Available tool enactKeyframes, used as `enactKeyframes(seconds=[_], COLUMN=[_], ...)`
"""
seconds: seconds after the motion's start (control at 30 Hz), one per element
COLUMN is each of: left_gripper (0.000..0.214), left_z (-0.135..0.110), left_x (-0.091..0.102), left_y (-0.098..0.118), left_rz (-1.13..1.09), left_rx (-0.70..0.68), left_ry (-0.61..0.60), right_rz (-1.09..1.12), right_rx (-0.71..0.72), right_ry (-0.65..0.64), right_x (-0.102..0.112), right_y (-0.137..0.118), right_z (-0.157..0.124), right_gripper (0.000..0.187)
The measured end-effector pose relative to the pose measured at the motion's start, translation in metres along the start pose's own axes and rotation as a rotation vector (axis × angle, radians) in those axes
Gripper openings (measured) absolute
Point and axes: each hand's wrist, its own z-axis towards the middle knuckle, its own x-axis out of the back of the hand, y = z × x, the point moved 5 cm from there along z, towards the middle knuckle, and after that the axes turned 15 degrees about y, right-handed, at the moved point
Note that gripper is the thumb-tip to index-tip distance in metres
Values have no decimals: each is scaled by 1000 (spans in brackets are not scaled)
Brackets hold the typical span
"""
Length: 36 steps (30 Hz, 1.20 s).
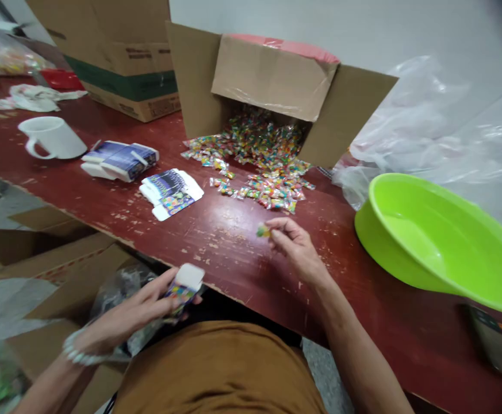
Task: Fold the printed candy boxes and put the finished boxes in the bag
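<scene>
My left hand point(158, 299) is wrapped round a small printed candy box point(184, 290), held at the table's front edge with its white flap raised. Between the thumb and fingers of my right hand point(291, 244) is a wrapped candy point(262, 231), yellow and green, above the tabletop. Beyond it, a heap of wrapped candies point(272, 187) spills from a cardboard box point(276, 86) lying on its side. To the left rest a flattened printed carton point(173, 192) and a stack of flat cartons point(119, 161).
A lime-green basin point(423, 230) stands on the red table point(242, 270) at right, with a phone point(490, 342) before it. Clear plastic bags point(406, 126) lie behind. On the left are a white mug point(54, 138), a large carton point(125, 63) and, below, an open carton point(69, 276).
</scene>
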Motion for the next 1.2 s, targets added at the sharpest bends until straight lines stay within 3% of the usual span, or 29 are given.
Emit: enactKeyframes(seconds=[0.07, 0.17, 0.33, 0.43, 0.53, 0.63, 0.73, 0.8, 0.9, 0.97, 1.0, 1.07, 1.2], left_gripper=[40, 38, 32, 29, 44, 53, 42, 35, 37, 46, 48, 48, 54], left_z=[0, 1, 3, 6, 8, 10, 12, 13, 15, 16, 15, 15, 15], left_x=[-25, -50, -65, -69, -71, -73, -75, -75, -76, -80, -81, -82, -84], left_y=[17, 24, 23, 24, 23, 21, 20, 18, 13, 11, 11, 14, 16], left_rz=[14, 1, 9, -131, -297, -339, -324, -336, -417, -502, -546, -618, -615], left_rx=[-91, -167, -232, -209, -95, -86, -164, -198, -109, 19, 67, 105, 71], left_ry=[-117, -179, -114, -94, -50, -5, -6, 9, -32, -105, -127, -124, -86], right_rz=[81, 64, -93, -60, 62, 236, 314, 254, 71, -11, -23, 11, 187], right_rx=[0, 40, 221, 285, 38, -279, -361, -179, 271, 433, 437, 294, -200], right_ry=[-137, -189, -285, -249, -172, -291, -395, -316, -127, -140, -179, -238, -206], right_x=[-35, -65, -77, -69, -63, -75, -89, -88, -77, -75, -76, -78, -85], right_y=[-9, -12, -24, -33, -19, 1, 7, 1, -17, -24, -24, -18, 0], right_z=[-27, -48, -49, -43, -39, -51, -63, -61, -57, -58, -59, -59, -57], right_gripper=[25, 23, 10, 16, 21, 37, 37, 26, 13, 16, 18, 16, 13])
